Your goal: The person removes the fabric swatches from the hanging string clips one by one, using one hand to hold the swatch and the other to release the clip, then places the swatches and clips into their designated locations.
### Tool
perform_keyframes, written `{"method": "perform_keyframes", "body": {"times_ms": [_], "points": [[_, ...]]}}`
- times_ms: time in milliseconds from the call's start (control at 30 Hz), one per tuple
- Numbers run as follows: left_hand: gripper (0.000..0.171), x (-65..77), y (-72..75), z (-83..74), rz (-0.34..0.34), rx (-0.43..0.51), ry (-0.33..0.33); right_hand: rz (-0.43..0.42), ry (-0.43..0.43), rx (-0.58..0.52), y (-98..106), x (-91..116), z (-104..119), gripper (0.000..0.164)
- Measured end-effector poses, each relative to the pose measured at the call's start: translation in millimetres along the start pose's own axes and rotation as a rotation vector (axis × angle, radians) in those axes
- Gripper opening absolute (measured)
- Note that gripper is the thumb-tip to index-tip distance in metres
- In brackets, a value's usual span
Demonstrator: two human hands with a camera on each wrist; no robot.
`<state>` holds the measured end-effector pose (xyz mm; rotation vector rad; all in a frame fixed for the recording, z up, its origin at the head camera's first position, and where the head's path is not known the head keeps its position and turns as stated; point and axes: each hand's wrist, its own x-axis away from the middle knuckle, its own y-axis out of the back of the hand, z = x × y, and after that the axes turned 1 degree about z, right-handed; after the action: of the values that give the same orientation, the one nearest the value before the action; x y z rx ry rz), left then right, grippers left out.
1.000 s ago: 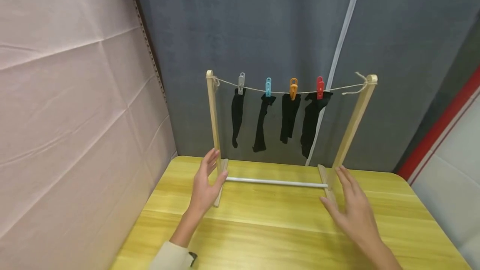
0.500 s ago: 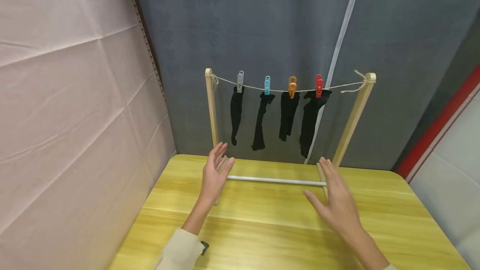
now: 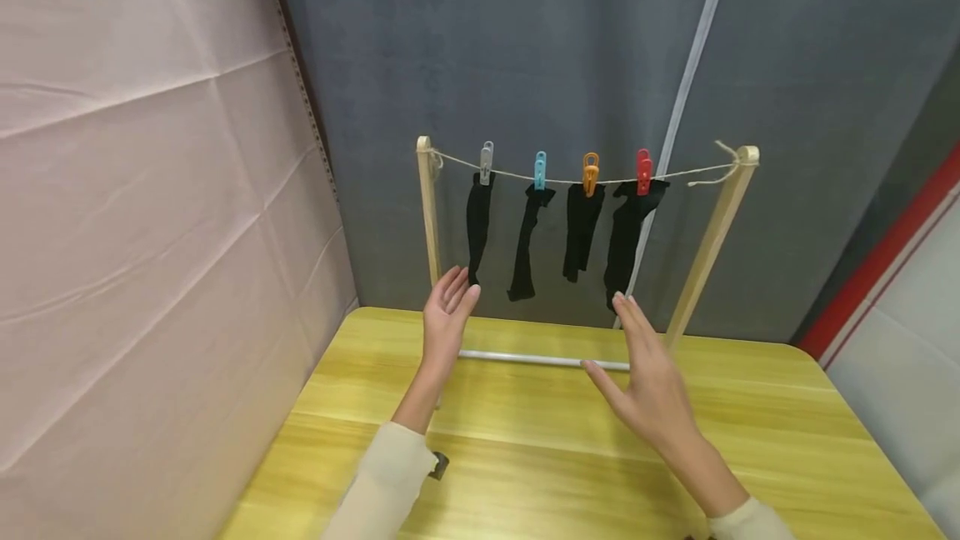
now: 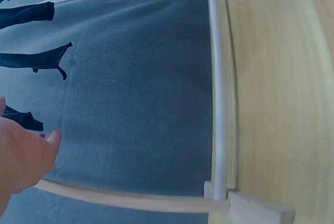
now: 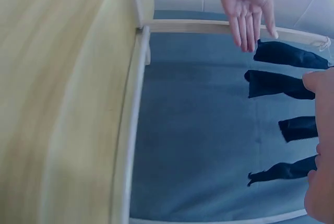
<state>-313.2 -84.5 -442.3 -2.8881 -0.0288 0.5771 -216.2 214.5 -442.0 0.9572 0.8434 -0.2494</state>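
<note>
A string (image 3: 690,175) runs between the left post (image 3: 430,219) and right post (image 3: 708,252) of a small wooden drying rack. Along it, grey (image 3: 486,163), blue (image 3: 540,171), orange (image 3: 591,175) and red (image 3: 643,172) clothespins hold up narrow black cloth pieces. My left hand (image 3: 444,323), fingers extended, is at the lower end of the leftmost cloth (image 3: 478,219) and holds nothing. Fingers spread, my right hand (image 3: 651,394) is near the bottom of the rightmost cloth (image 3: 625,240), also holding nothing. In the right wrist view, the left hand (image 5: 249,4) shows its palm.
A white rod (image 3: 525,358) joins the rack's feet low over the yellow wooden table (image 3: 540,457). Behind stands a grey curtain (image 3: 480,40) with a pale strip; a pinkish cloth wall (image 3: 150,232) rises at the left. A red-edged white panel (image 3: 915,373) is at the right.
Both hands have left the bases of the posts and moved inward and up, toward the hanging cloths. The rack, clothespins and cloths stay as they were.
</note>
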Motion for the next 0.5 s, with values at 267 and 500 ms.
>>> {"method": "perform_keyframes", "body": {"times_ms": [267,500], "points": [[0.059,-14.3,-12.3,6.5,-0.054,0.060,0.070,-0.042,0.068,-0.005,9.1,-42.0,16.6,0.092],[0.039,-21.3,-12.0,13.1,-0.092,0.254,0.071,-0.117,0.158,-0.004,11.2,-84.4,33.8,0.091]]}}
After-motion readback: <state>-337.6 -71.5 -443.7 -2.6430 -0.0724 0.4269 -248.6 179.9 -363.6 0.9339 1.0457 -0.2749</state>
